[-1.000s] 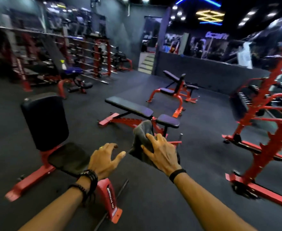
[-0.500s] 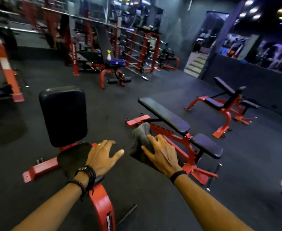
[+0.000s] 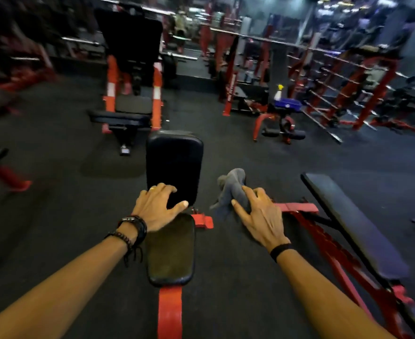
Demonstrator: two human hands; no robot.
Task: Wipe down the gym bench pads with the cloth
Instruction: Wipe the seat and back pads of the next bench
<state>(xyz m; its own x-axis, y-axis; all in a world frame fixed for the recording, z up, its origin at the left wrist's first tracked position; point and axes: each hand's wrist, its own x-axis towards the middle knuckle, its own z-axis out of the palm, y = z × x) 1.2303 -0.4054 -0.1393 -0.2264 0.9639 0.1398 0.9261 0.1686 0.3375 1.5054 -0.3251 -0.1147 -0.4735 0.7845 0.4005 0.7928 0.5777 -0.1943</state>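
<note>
Directly ahead of the person, a small seat bench stands on the dark rubber floor (image 3: 54,216). Its seat pad (image 3: 171,250) lies flat on a red frame (image 3: 169,311), and its upright back pad (image 3: 174,165) rises at the far end of the seat pad.

The left hand (image 3: 156,207) hovers over the far end of the seat pad, in front of the lower part of the back pad. Its fingers are spread and only slightly bent, and it holds nothing. Whether it touches either pad cannot be determined. Dark bracelets (image 3: 133,228) circle the left wrist.

The right hand (image 3: 260,216) is to the right of the seat pad, well apart from the left hand. It holds a grey cloth (image 3: 233,188); the cloth is bunched under the fingers and palm, and its free end sticks up beyond the fingertips. The cloth is off both pads, to the right of the back pad, seen against the floor. A black band (image 3: 281,250) sits on the right wrist.

To the right of the seat pad, a long flat bench (image 3: 353,223) with a dark pad runs on a red frame. Beyond the back pad stands a larger red and black machine (image 3: 133,77). Farther right of the back pad, a white spray bottle (image 3: 278,92) with a yellow top stands beside a blue tray (image 3: 288,103) on another bench.
</note>
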